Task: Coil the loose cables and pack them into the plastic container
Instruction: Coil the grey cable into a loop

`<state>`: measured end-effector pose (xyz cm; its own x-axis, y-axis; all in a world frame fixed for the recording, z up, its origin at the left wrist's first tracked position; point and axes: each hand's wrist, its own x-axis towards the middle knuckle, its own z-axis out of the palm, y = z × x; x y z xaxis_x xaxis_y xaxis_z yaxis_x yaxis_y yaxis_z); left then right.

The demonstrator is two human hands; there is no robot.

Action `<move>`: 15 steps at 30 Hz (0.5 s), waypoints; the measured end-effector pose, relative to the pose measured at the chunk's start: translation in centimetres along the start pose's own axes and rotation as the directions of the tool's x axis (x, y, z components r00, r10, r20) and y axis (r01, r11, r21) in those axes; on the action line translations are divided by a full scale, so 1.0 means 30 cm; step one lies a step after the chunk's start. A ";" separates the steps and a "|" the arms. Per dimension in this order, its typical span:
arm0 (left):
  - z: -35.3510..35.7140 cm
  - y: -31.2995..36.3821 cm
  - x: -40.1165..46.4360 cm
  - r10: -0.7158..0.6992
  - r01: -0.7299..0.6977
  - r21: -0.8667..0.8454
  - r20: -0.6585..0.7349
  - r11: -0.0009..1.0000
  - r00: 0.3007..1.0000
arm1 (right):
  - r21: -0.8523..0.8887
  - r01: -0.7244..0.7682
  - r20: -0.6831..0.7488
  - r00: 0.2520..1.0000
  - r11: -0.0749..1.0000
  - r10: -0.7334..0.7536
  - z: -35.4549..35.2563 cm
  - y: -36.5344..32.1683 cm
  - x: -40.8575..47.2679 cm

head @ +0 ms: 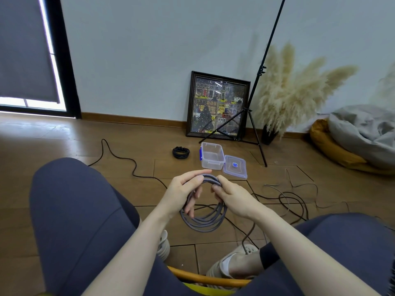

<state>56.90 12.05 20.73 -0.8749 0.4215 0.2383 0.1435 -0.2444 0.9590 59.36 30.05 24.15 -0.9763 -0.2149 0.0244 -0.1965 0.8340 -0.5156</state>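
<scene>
Coiling: a seated person winds a grey cable [203, 218] into loops between both hands, above a wooden floor [64, 146].
Left hand [183, 189]: fingers curl through the loops and its thumb lies over the top of the bundle, holding it.
Right hand [229, 194]: fingertips pinch the strands at the top right of the coil.
Coil attitude: it hangs roughly upright from the hands, its face turned toward the person, slightly longer top to bottom than across.
Doing it well: judged from here, each new turn should match the earlier ones in size, laid flat beside them without twist, the left hand keeping the stack gathered.
Container [212, 155]: open, beyond the hands and slightly right; its lid [235, 166] lies touching it.
Black coil [181, 152]: already wound, beyond the left hand.
Loose cables [292, 201]: sprawled right of the right hand; another black cable [119, 159] trails left.
</scene>
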 end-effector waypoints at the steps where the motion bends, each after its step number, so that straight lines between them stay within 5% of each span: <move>1: 0.007 -0.005 -0.002 0.020 -0.018 0.030 -0.058 0.999 0.998 | 0.003 0.002 -0.001 1.000 1.000 -0.002 0.002 -0.002 0.000; 5: 0.016 -0.015 0.004 0.113 -0.089 0.114 -0.222 0.989 0.969 | 0.023 0.019 -0.013 1.000 1.000 -0.018 0.012 -0.016 0.005; 10: 0.020 -0.021 0.000 0.176 -0.122 0.250 -0.206 0.960 0.962 | 0.054 -0.014 -0.049 0.999 0.998 0.017 0.017 -0.012 0.008; 15: 0.033 -0.031 -0.005 0.101 -0.099 0.018 -0.101 0.995 0.990 | 0.161 -0.060 -0.093 0.993 0.985 0.076 0.011 0.009 0.004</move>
<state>57.35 13.09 19.97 -0.8981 0.3048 0.3170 0.2378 -0.2696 0.9331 59.22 30.09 23.72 -0.9926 -0.1026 0.0648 -0.1201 0.7527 -0.6473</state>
